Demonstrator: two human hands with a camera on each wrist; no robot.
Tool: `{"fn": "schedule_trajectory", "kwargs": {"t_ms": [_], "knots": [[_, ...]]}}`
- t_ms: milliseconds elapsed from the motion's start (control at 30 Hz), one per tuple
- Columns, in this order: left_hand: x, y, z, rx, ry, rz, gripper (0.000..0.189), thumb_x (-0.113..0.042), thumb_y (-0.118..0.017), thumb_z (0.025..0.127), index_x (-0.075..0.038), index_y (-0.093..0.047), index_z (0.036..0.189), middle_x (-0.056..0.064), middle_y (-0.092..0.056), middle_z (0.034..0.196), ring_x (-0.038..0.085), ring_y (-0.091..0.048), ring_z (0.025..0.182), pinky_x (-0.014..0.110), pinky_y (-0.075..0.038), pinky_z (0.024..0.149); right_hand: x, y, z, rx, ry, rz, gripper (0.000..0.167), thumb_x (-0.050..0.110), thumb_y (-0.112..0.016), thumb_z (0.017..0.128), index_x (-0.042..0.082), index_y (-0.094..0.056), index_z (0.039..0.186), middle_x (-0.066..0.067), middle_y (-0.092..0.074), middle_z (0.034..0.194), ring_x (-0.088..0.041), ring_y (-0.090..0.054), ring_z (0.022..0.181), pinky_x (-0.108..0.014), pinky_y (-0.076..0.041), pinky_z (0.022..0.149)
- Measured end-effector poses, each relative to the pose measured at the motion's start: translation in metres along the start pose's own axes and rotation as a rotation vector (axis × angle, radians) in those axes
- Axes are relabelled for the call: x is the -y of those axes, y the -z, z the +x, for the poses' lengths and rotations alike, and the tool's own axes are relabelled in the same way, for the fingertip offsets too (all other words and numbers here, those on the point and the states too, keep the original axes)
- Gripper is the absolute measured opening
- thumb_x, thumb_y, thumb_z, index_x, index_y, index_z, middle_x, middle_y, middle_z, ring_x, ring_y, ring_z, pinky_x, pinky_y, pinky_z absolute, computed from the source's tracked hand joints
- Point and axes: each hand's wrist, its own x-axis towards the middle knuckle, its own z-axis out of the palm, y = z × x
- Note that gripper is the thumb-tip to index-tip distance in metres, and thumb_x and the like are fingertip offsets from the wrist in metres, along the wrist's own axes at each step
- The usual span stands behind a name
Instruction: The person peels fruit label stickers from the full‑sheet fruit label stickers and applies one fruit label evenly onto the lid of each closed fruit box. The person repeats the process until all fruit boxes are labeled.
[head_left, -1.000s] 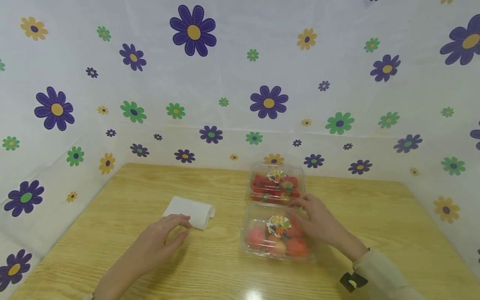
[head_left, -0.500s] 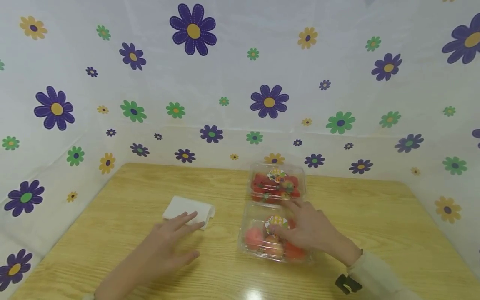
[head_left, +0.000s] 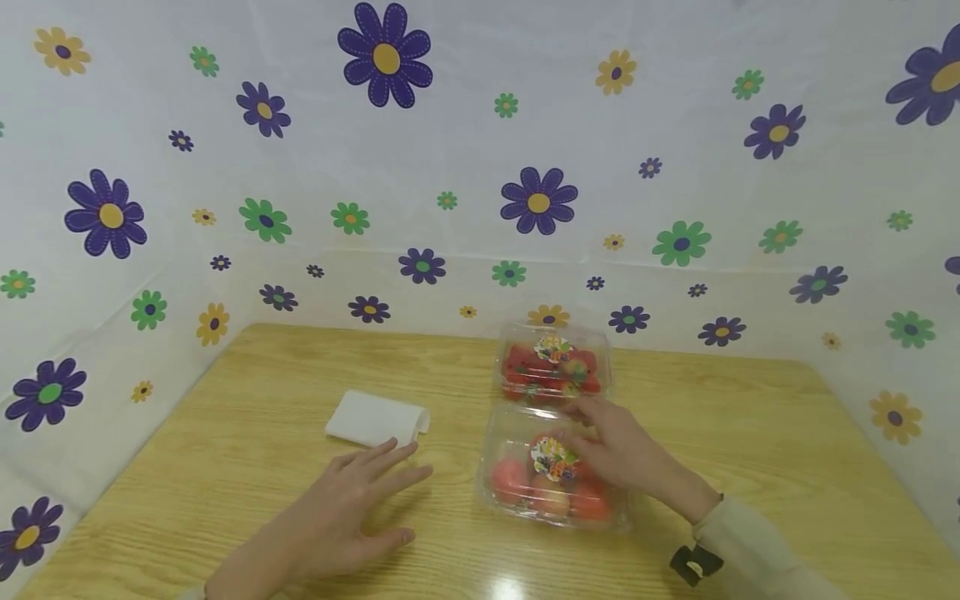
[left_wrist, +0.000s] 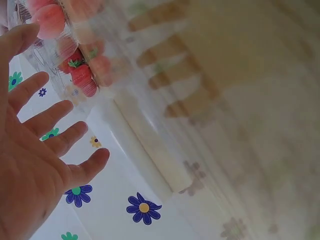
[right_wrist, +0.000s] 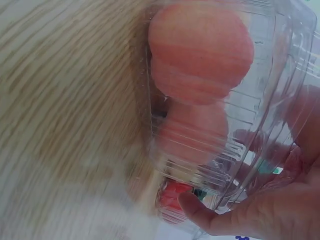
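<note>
My right hand [head_left: 622, 450] rests over the right part of a clear plastic fruit box [head_left: 501, 433] with round pinkish-red fruits [right_wrist: 200, 47] inside. Its fingertips lie near the far edge of the lid, and the thumb is close to the colourful label [head_left: 553, 457]. Behind that box, almost against it, stands a second clear box [head_left: 501, 362] of strawberries [left_wrist: 82, 75]. My left hand [head_left: 352, 508] is spread over the table left of the boxes, holding nothing. Just beyond its fingertips lies a folded white sheet [head_left: 375, 417], with one end curled up.
The light wooden table [head_left: 255, 392] reaches back to a white flower-printed cloth [head_left: 450, 125] that hangs behind it and on both sides. A dark bow [head_left: 696, 565] hangs from the right sleeve [head_left: 750, 542].
The left hand has moved right and toward the near edge, and its fingers have spread. The right hand has shifted slightly left over the front box. The white sheet stays put.
</note>
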Motion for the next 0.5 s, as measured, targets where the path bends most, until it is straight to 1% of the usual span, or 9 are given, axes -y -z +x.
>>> {"fn": "schedule_trajectory", "kwargs": {"t_ms": [67,133,200,267,333,400,467,500], "knots": [[-0.001,0.001,0.0,0.005,-0.003,0.004,0.065,-0.047,-0.075,0.088,-0.027,-0.056,0.147,0.009,-0.051,0.156,0.037,-0.051,0.141,0.062,-0.048,0.103,0.0,0.001,0.0,0.003,0.01,0.008,0.034,0.032,-0.059,0.105,0.004,-0.066,0.122,-0.015,-0.069,0.122,-0.036,-0.068,0.114,-0.049,-0.06,0.093],[-0.002,0.001,0.001,0.008,-0.008,0.006,0.064,-0.047,-0.074,0.089,-0.027,-0.055,0.147,0.009,-0.051,0.156,0.037,-0.051,0.141,0.062,-0.048,0.102,0.002,0.001,-0.001,0.012,-0.017,0.0,0.037,0.037,-0.057,0.105,0.006,-0.066,0.122,-0.013,-0.069,0.122,-0.035,-0.067,0.114,-0.049,-0.059,0.094],[-0.002,0.002,0.001,0.006,-0.016,0.01,0.063,-0.047,-0.073,0.09,-0.027,-0.055,0.147,0.009,-0.052,0.155,0.037,-0.052,0.14,0.062,-0.049,0.101,0.006,0.001,0.0,0.023,-0.063,-0.035,0.046,0.047,-0.057,0.103,0.007,-0.065,0.125,-0.013,-0.068,0.124,-0.034,-0.066,0.117,-0.051,-0.057,0.097],[-0.003,0.003,0.001,0.004,-0.022,0.01,0.062,-0.046,-0.072,0.091,-0.027,-0.055,0.147,0.009,-0.053,0.155,0.037,-0.053,0.139,0.062,-0.049,0.101,0.009,0.001,0.0,0.041,-0.105,-0.082,0.06,0.059,-0.06,0.098,0.008,-0.063,0.129,-0.012,-0.067,0.128,-0.033,-0.064,0.12,-0.053,-0.054,0.099],[-0.003,0.003,0.002,0.005,-0.025,0.011,0.062,-0.046,-0.073,0.091,-0.027,-0.056,0.147,0.009,-0.053,0.154,0.037,-0.053,0.139,0.061,-0.049,0.101,0.012,0.0,0.0,0.058,-0.124,-0.116,0.069,0.065,-0.063,0.092,0.009,-0.061,0.131,-0.012,-0.066,0.129,-0.032,-0.063,0.12,-0.054,-0.053,0.1],[-0.004,0.004,0.002,0.009,-0.029,0.012,0.061,-0.046,-0.072,0.091,-0.026,-0.056,0.146,0.009,-0.054,0.154,0.037,-0.053,0.139,0.061,-0.049,0.1,0.012,-0.001,0.001,0.069,-0.11,-0.123,0.069,0.065,-0.065,0.091,0.009,-0.06,0.131,-0.011,-0.066,0.129,-0.03,-0.064,0.118,-0.053,-0.054,0.098],[-0.005,0.005,0.002,0.013,-0.031,0.014,0.06,-0.044,-0.072,0.091,-0.026,-0.056,0.146,0.009,-0.054,0.153,0.037,-0.054,0.138,0.061,-0.049,0.1,0.011,-0.001,0.002,0.063,-0.082,-0.086,0.062,0.058,-0.067,0.093,0.008,-0.062,0.129,-0.011,-0.068,0.126,-0.03,-0.066,0.115,-0.051,-0.057,0.095],[-0.005,0.006,0.002,0.014,-0.03,0.015,0.059,-0.044,-0.072,0.091,-0.026,-0.056,0.146,0.009,-0.055,0.153,0.037,-0.054,0.138,0.061,-0.049,0.1,0.009,-0.001,0.003,0.055,-0.055,-0.066,0.055,0.052,-0.067,0.095,0.008,-0.063,0.127,-0.011,-0.069,0.124,-0.03,-0.067,0.113,-0.05,-0.057,0.094]]}}
